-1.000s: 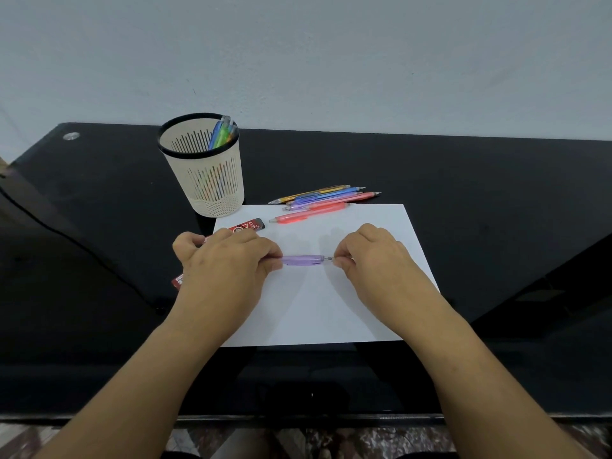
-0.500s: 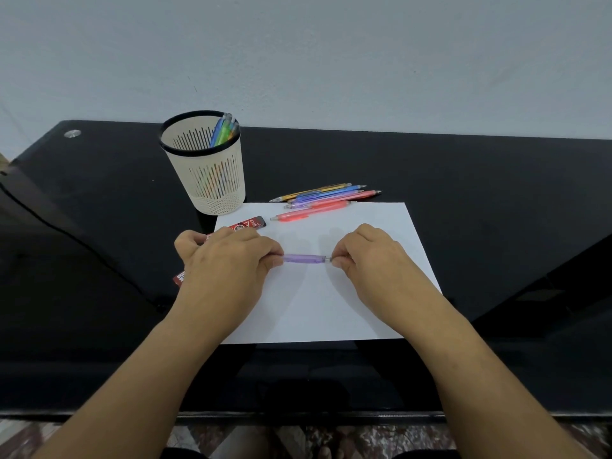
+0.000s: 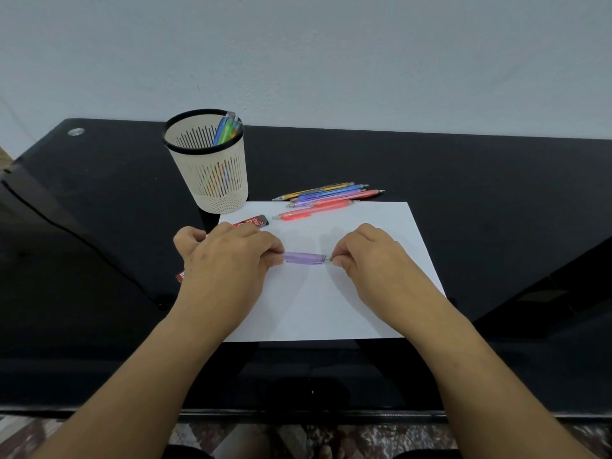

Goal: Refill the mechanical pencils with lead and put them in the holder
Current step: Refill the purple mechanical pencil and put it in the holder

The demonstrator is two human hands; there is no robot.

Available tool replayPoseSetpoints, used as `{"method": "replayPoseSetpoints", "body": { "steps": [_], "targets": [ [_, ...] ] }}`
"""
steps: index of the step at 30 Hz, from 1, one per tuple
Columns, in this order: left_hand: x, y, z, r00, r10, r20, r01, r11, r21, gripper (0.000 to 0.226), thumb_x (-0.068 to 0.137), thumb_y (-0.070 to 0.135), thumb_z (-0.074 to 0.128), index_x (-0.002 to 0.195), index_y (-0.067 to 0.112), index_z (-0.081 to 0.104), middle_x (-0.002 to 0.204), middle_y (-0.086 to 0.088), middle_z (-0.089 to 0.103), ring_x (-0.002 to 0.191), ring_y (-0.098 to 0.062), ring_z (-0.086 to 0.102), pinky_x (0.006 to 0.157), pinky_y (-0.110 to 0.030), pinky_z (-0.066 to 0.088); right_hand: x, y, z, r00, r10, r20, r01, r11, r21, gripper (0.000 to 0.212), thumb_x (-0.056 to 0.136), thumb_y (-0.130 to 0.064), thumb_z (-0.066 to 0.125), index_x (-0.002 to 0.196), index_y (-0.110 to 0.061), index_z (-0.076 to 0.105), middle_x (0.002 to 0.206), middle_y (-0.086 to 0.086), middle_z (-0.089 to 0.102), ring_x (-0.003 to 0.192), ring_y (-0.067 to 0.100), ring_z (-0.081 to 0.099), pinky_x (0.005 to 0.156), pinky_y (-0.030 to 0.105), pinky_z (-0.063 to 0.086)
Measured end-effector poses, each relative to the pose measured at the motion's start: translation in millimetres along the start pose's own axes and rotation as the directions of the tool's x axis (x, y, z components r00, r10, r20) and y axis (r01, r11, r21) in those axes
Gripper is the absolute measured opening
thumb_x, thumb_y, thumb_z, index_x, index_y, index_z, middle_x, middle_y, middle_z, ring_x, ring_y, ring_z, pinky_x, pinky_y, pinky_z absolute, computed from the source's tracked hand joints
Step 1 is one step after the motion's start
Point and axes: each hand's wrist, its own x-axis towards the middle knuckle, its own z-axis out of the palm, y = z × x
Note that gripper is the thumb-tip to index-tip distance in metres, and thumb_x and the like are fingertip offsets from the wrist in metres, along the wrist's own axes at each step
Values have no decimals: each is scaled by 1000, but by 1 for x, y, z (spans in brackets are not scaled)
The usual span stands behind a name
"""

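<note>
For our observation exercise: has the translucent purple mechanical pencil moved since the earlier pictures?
No. The translucent purple mechanical pencil lies at the same spot over the white paper sheet, held between left hand and right hand.

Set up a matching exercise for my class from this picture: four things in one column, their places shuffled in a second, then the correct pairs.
1. purple pencil
2. holder
3. red lead case
4. white paper

A. stands upright on the black table
B. lies flat beneath the purple pencil
C. pinched between left hand and right hand
D. lies just beyond the left hand's knuckles

Pairs: 1-C, 2-A, 3-D, 4-B
</note>
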Motion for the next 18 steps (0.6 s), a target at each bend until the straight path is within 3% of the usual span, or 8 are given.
{"method": "replayPoseSetpoints", "body": {
  "steps": [18],
  "targets": [
    [1, 3, -4, 1000, -16, -5, 17, 1000, 27, 10, 83, 33, 71, 91, 38, 69, 92, 18, 67, 89, -12, 56, 78, -34, 15, 0, -1, 0, 1000, 14, 7, -15, 999, 37, 17, 100, -25, 44, 107, -18, 58, 101, -8, 45, 95, 11, 47, 89, 28, 42]
  ]
}}
